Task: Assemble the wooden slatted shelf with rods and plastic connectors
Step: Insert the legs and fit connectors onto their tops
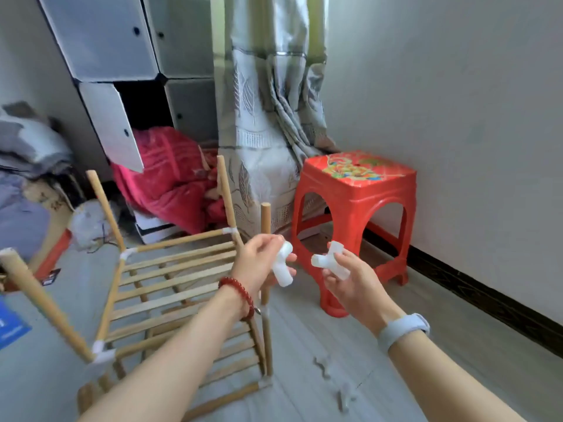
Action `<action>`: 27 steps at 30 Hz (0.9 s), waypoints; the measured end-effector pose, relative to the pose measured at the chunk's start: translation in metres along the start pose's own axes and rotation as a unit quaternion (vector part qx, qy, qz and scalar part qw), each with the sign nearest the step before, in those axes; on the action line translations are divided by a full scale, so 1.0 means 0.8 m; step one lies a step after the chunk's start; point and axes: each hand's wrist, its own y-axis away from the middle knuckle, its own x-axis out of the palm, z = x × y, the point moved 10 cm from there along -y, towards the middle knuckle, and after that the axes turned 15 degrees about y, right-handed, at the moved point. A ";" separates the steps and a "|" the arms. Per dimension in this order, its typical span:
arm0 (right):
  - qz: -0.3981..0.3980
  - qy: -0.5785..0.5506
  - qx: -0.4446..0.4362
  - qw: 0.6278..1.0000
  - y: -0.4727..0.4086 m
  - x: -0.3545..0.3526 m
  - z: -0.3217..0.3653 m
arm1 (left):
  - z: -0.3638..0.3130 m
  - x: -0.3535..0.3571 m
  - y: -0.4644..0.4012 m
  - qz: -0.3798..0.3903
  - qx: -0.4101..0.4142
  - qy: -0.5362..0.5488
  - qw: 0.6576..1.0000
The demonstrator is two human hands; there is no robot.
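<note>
A part-built wooden slatted shelf (pixel 170 278) stands on the floor at lower left, with several upright rods rising from white corner connectors. One upright rod (pixel 265 220) stands right behind my left hand. My left hand (pixel 259 263) grips a white plastic connector (pixel 281 266) in front of that rod. My right hand (pixel 350 278) holds a second white plastic connector (pixel 330 260) a short gap to the right. Two more white connectors (pixel 323 367) (pixel 345 397) lie on the floor below my right forearm.
A red plastic stool (pixel 356 220) stands against the wall on the right. A patterned curtain (pixel 268 123) hangs behind it. A grey cube cabinet (pixel 122 56) with an open door holds a red blanket (pixel 164 178). Clutter and a blue item (pixel 12 327) lie at left.
</note>
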 end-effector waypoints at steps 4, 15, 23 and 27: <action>0.098 -0.038 -0.021 0.994 0.039 0.112 0.049 | -0.048 -0.062 0.036 -0.116 -0.074 0.259 0.956; 0.222 0.001 -0.021 0.975 0.086 0.299 0.040 | -0.151 -0.186 0.124 -0.076 -0.036 0.406 0.910; 0.237 0.028 -0.014 0.971 0.079 0.341 0.039 | -0.240 -0.284 0.150 -0.153 0.203 0.238 0.937; 0.241 0.033 -0.016 0.970 0.076 0.360 0.048 | -0.286 -0.321 0.158 -0.230 0.321 0.115 0.911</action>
